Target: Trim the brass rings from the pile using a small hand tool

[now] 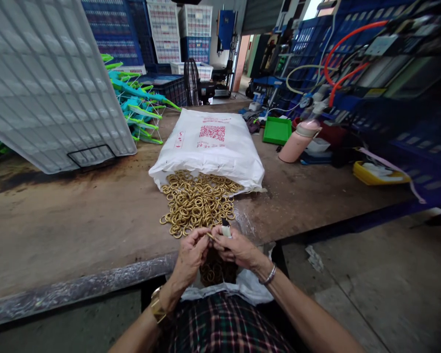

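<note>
Many gold-coloured rings [196, 203] spill from the open mouth of a white sack [213, 142] with red print onto the table. Just in front of the pile, my left hand [193, 252] pinches one gold ring [210, 236]. My right hand [237, 246] has its fingers closed at the ring's other side, and a small tool with a pale and black end [226, 229] sticks up from it. Below both hands, more rings [213, 272] lie in an open white bag [248, 287] at my lap.
A large pale crate [55, 78] stands at the left on the brown table [77, 215], with green and teal plastic pieces [141, 108] behind it. To the right are a green tray [277, 130], a pink bottle [297, 143] and a yellow tray [378, 174].
</note>
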`<state>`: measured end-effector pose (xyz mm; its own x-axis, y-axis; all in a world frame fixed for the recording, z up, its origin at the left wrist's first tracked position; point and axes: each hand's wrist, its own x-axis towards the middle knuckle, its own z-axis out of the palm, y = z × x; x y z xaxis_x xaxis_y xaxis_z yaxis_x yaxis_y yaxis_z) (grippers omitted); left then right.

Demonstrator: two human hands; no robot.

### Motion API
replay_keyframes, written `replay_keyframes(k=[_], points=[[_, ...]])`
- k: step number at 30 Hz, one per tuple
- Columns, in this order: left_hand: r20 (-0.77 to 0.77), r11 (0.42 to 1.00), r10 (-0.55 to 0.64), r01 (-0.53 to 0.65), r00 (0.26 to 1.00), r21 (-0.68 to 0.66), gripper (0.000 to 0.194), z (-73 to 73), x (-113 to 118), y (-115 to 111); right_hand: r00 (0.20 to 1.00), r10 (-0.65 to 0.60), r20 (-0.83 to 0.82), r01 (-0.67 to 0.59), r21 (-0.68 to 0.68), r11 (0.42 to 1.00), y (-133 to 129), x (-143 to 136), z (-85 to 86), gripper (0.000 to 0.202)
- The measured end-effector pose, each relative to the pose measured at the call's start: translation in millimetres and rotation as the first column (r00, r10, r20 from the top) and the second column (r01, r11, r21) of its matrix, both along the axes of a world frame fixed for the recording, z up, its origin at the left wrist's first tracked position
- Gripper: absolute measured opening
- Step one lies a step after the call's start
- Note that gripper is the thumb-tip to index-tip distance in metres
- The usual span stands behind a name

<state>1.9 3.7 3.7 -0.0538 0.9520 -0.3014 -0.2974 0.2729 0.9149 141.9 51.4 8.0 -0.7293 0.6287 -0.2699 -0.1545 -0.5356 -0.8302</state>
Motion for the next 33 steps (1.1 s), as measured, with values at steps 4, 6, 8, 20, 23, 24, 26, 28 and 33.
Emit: replay_keyframes(k=[4,6,8,20,23,24,26,28,33], points=[[-0.107,0.996,0.088,-0.085,0.990,0.033,0.029,-1.1,-0.3,-4.6,0.999,0.021,-0.040,-0.023,-0.055,0.998,-2.9,-0.7,0.4,0.033],[-0.230,0.986,0.148,-0.125,0.962,0.112,0.024,-1.8,-2.3,-7.1,0.999,-0.025,0.033,0.025,0.002,1.000,-3.8,-2.4,0.9,0.032],[-0.356,0.969,0.201,-0.132,0.912,0.209,0.019,-1.2,-4.8,-9.5,0.987,-0.100,0.128,0.085,0.119,0.989,-4.6,-4.6,1.6,0.031],[-0.309,0.986,0.121,-0.078,0.943,0.146,0.014,9.4,-2.5,-18.0,0.846,-0.336,0.413,-0.006,0.639,0.769,-8.0,-15.7,10.1,0.026],[-0.112,0.999,-0.039,0.041,0.993,0.017,0.026,9.5,-3.8,-21.1,0.849,-0.335,0.409,-0.006,0.640,0.768,-9.7,-17.1,7.7,0.025],[-0.043,0.997,-0.078,0.078,0.996,-0.006,0.028,9.7,-4.3,-22.1,0.857,-0.325,0.400,-0.002,0.633,0.774,-10.2,-17.2,6.7,0.025],[0.051,0.994,-0.108,0.109,0.993,-0.017,0.029,9.8,-5.1,-23.7,0.871,-0.310,0.381,0.018,0.605,0.796,-10.5,-16.9,4.9,0.025],[0.084,0.996,-0.090,0.091,0.992,-0.011,0.029,9.1,-5.3,-24.6,0.860,-0.338,0.383,0.051,0.595,0.802,-10.2,-15.3,4.1,0.024],[0.040,1.000,-0.029,0.028,0.999,0.008,0.030,4.8,-4.9,-25.2,0.790,-0.405,0.459,-0.117,0.762,0.636,-13.0,-8.6,4.5,0.020]])
